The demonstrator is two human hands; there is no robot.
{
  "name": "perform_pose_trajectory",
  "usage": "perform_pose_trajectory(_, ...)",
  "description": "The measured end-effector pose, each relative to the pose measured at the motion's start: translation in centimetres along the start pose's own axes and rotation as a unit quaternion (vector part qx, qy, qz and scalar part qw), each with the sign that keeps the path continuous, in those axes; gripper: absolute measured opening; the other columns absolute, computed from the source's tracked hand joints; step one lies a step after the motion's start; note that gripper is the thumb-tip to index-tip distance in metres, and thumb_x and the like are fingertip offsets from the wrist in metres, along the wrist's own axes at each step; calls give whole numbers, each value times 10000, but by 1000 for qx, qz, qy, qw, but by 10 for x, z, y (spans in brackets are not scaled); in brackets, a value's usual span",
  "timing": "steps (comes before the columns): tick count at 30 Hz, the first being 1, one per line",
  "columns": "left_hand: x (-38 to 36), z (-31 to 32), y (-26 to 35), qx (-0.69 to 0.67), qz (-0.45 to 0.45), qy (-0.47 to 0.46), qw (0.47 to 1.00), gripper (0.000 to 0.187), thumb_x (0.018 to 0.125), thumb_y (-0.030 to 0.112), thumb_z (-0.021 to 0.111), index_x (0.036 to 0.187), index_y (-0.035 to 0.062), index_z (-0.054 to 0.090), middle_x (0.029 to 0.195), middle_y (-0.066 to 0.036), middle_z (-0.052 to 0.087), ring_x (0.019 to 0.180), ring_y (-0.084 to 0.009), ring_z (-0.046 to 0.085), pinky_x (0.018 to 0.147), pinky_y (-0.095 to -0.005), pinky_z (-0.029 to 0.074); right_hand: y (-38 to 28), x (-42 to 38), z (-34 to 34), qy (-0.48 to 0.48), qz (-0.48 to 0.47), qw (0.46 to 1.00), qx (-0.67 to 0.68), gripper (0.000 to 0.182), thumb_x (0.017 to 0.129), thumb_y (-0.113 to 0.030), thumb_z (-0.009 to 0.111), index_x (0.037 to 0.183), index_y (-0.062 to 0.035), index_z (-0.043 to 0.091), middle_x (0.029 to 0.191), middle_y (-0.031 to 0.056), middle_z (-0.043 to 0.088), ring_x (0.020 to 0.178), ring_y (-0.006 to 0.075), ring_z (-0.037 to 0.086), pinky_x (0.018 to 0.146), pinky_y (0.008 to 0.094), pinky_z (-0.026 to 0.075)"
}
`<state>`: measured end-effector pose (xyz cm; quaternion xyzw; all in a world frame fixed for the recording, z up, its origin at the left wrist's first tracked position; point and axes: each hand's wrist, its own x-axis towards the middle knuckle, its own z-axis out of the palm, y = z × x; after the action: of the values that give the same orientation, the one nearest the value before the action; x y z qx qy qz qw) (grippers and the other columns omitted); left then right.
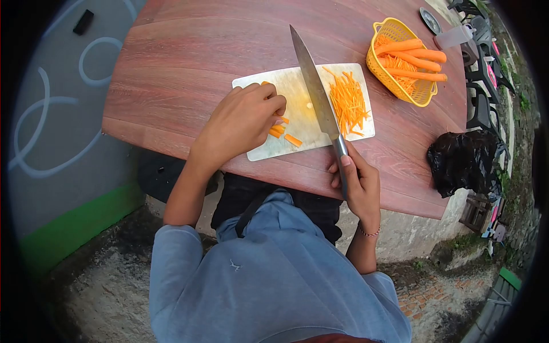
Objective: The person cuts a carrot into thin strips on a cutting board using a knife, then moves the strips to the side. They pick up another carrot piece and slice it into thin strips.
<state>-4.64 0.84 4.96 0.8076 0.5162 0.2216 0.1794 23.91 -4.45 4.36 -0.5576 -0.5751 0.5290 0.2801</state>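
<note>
My right hand (361,184) is wrapped round the metal handle of a large kitchen knife (313,80). The blade slants up and left across a white cutting board (304,147), beside a pile of carrot strips (347,103) on the board's right part. Over the board's left end, my left hand (243,117) has its fingers curled down on carrot pieces, partly hiding them. Bits of orange show at its fingertips, and a short carrot piece (293,140) lies just apart from them near the board's front edge.
On the reddish wooden table (189,68), a yellow basket (393,86) holds whole peeled carrots (416,64) and shredded carrot. Behind it are a round metal-rimmed dish (430,21) and a translucent bottle (454,37). A black plastic bag (462,163) hangs at the right edge.
</note>
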Motion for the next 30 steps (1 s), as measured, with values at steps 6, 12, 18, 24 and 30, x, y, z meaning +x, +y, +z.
perform_pose_trajectory(6, 4, 2, 1, 38, 25, -13, 999, 85, 954, 91, 677, 952, 11, 647, 993, -141, 641, 943, -343, 633, 860, -450, 519, 1, 0, -2, -7, -5, 1000, 10, 423, 1135, -163, 523, 1538, -41, 570, 849, 41, 671, 659, 85, 605, 632, 264, 515)
perform_pose_trajectory(12, 13, -4, 16, -10, 4, -4, 1000, 87, 934, 37, 649, 997, -21, 640, 987, -171, 671, 983, -359, 655, 873, -460, 528, 3, 1, -5, -24, -16, 999, 20, 422, 1135, -163, 526, 1533, -31, 570, 837, 41, 667, 655, 88, 607, 638, 270, 522)
perform_pose_trajectory(18, 29, -6, 20, -30, 51, -67, 996, 138, 965, 32, 654, 1100, 7, 663, 1070, -160, 681, 1038, -360, 661, 894, -453, 537, 4, 3, -8, -29, -1, 999, 43, 426, 1138, -191, 524, 1529, -29, 574, 824, 39, 665, 655, 86, 607, 640, 270, 524)
perform_pose_trajectory(24, 78, -32, 73, -99, 212, 10, 972, 136, 891, -51, 708, 1014, 4, 698, 973, -133, 718, 886, -327, 698, 799, -419, 560, 8, 5, -10, -25, 0, 999, 36, 437, 1139, -234, 517, 1520, -28, 573, 794, 64, 690, 617, 124, 655, 631, 310, 554)
perform_pose_trajectory(30, 231, -18, 224, -138, 472, 106, 864, 99, 860, 65, 715, 955, 41, 731, 876, -167, 739, 847, -348, 727, 755, -454, 558, 15, 9, -16, -36, -1, 998, 50, 449, 1155, -234, 472, 1556, -42, 541, 852, 51, 682, 627, 104, 630, 618, 275, 531)
